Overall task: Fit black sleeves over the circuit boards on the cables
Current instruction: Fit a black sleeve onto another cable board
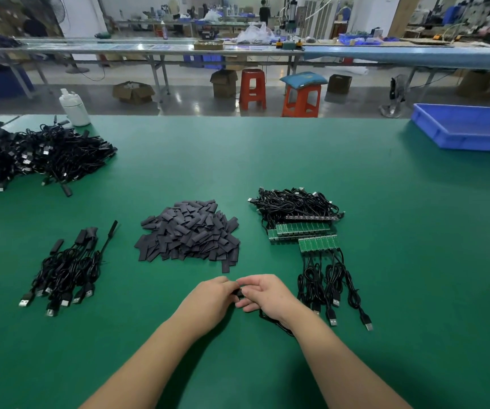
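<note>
Both hands meet low over the green desk (385, 261), just in front of the heap of sleeves (189, 231). The left hand (208, 299) and the right hand (264, 293) each have fingers curled in, pinching one small black piece (239, 291) between them; most of it is hidden, so whether it is a sleeve already on a board cannot be told. A thin black cable (276, 325) trails from under the right wrist and loops on the desk, so this is probably the cable being fitted.

The sleeves are short, flat, matt dark-grey tubes, likely soft, light and easily squashed. One would best be held by its edges so the mouth stays open. The boards (317, 242) are small green rectangles lying in rows to the right, on a stack near the right hand, with cables (326, 284) running toward the person and ending in metal plugs. They look thin and stiff, and probably fragile at the joint with the wire, so the board's sides seem a safer hold than the cable. The cables are slim, glossy and limp, and tangle readily.

To the left lies a small bunch of finished cables (66, 270) with black-covered ends. Farther back on the left is a large pile (31, 157) of similar ones.
</note>
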{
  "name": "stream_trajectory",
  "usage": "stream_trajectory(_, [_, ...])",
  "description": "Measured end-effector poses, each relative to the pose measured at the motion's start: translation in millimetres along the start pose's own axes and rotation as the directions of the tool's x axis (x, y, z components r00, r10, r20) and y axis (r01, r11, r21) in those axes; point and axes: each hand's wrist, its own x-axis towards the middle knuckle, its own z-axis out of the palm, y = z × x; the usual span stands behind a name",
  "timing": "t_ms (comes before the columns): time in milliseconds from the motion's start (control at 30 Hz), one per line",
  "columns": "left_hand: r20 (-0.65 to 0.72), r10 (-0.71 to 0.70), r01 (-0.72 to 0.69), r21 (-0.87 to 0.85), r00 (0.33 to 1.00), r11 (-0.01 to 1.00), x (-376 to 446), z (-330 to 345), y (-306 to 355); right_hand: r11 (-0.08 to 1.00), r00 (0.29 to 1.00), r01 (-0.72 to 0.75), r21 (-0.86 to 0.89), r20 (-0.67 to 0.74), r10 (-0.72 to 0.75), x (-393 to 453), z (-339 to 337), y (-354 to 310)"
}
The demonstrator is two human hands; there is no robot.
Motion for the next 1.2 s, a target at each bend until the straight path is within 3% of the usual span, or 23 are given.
stream_trajectory(300, [0.032,-0.004,0.002,0.075,0.999,0.997,-3,-1,7,1.000,0.999,0.019,-0.017,-0.033,-0.019,-2,4,0])
stream_trajectory(500, [0.022,-0.043,0.042,0.036,0.999,0.998,-3,-7,10,0.996,0.998,0.051,-0.067,-0.034,-0.053,-8,7,-6])
stream_trajectory(600, [0.006,-0.036,0.036,-0.047,0.999,0.998,-2,-9,10,0.981,0.991,0.086,-0.172,-0.085,-0.101,-11,12,-9])
stream_trajectory(667, [-0.093,-0.045,0.026,-0.202,0.995,0.979,-2,-11,11,0.965,0.981,0.105,-0.241,-0.135,-0.140,-13,13,-13])
stream_trajectory(767, [-0.287,-0.259,0.073,-0.529,0.922,0.845,2,-15,16,0.979,0.971,0.126,-0.160,-0.184,-0.155,-17,13,-26])
stream_trajectory(833, [-0.191,-0.416,0.133,-0.762,0.889,0.634,3,-19,21,0.988,0.968,0.141,0.061,-0.219,-0.124,-20,14,-39])
stream_trajectory(900, [-0.009,-0.383,0.163,-0.896,0.923,0.414,0,-17,25,0.951,0.965,0.153,0.270,-0.249,-0.085,-22,15,-52])
stream_trajectory(933, [0.046,-0.341,0.176,-0.916,0.939,0.362,-3,-14,28,0.929,0.964,0.157,0.335,-0.257,-0.071,-23,14,-57])
stream_trajectory(1100, [0.125,-0.246,0.188,-0.949,0.961,0.253,-13,-1,36,0.853,0.960,0.177,0.492,-0.278,-0.038,-24,16,-71])
stream_trajectory(1200, [0.101,-0.231,0.170,-0.938,0.968,0.302,-17,2,32,0.853,0.946,0.207,0.479,-0.321,-0.049,-22,16,-70])
